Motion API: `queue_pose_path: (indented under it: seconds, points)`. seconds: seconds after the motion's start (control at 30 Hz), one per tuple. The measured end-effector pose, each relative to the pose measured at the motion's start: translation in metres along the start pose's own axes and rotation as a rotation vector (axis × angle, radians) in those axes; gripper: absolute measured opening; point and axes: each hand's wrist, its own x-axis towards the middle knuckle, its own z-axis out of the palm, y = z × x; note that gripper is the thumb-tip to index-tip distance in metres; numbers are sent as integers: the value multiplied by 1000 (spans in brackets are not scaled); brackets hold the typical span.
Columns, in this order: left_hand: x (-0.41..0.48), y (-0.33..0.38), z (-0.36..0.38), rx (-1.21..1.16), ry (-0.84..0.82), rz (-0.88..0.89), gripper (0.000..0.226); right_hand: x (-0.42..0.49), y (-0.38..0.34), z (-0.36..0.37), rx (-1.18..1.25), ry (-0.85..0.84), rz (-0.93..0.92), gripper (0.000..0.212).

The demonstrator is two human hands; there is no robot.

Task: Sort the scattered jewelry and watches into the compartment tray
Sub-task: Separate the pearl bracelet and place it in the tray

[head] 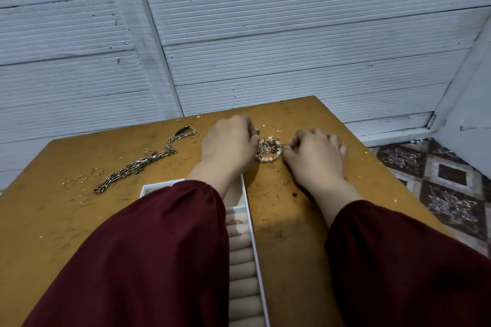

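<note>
white ribbed wall panels [265,34] stand behind a brown desk [287,220]. near its far edge lies a tangled jewelry pile [269,150] of beads and gold rings, between both hands. the right hand [316,151] pinches the pile's right edge with curled fingers; the left hand [228,141] curls over its left side, grip hidden, so i cannot tell what it holds. a silver chain [140,164] and thin hoops [79,183] lie well left. the white compartment tray [252,233] sits under the left dark red sleeve [159,247].

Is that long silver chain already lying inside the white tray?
No, the silver chain lies on the wooden table, off to the left of the white tray and apart from it.
</note>
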Motion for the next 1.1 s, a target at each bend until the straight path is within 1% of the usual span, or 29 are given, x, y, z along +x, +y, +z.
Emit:
queue_pose_path:
  seconds: [0.1, 0.23, 0.4, 0.5, 0.67, 0.93, 1.1]
  points:
    - [-2, -2, -4, -12, 5, -3, 7, 1, -1, -3, 108, 42, -11, 11]
    - [-6, -5, -9, -20, 7, -29, 9, 3, -2, -4, 352, 67, -13, 2]
    - [-11, -7, -17, -40, 8, -71, 8, 2, -3, -2, 715, 71, -34, 16]
    - [-15, -9, -19, -80, 9, -82, 8, -1, -2, -6, 854, 57, -42, 20]
    - [-22, -8, -25, -135, 23, -68, 9, -8, -2, -13, 988, 80, -39, 20]
    - [-32, -3, -33, -189, 45, -46, 9, -18, -5, -24, 1099, 142, -104, 20]
    - [-37, 0, -36, -224, 63, -8, 10, -22, -6, -27, 1142, 119, -151, 18]
